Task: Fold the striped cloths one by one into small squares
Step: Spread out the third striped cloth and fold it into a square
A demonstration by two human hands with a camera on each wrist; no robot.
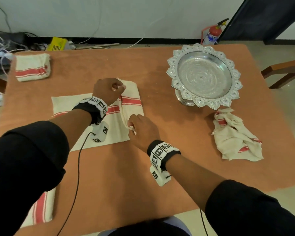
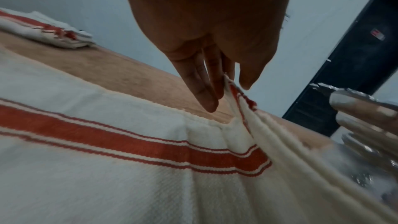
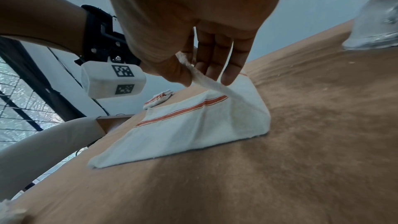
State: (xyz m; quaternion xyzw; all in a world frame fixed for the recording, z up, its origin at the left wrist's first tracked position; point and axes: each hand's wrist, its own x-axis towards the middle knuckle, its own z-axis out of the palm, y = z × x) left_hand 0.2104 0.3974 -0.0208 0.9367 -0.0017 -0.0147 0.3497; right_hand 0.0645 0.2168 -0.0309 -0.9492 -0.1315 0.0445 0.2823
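At table point(image 1: 109, 176) centre: cloth point(image 1: 99, 132) lay flat, right part lifted | left hand point(image 1: 107, 89) pinched far corner | right hand point(image 1: 141, 128) pinched near corner, fingers point(image 3: 230, 67) curled on the edge | folded cloth point(image 1: 32, 67) far left | crumpled cloth point(image 1: 235, 138) right, beside silver tray point(image 1: 204, 75)

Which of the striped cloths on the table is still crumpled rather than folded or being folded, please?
The crumpled cloth below the silver tray, at the table's right side: a rumpled heap, no hand touching it.
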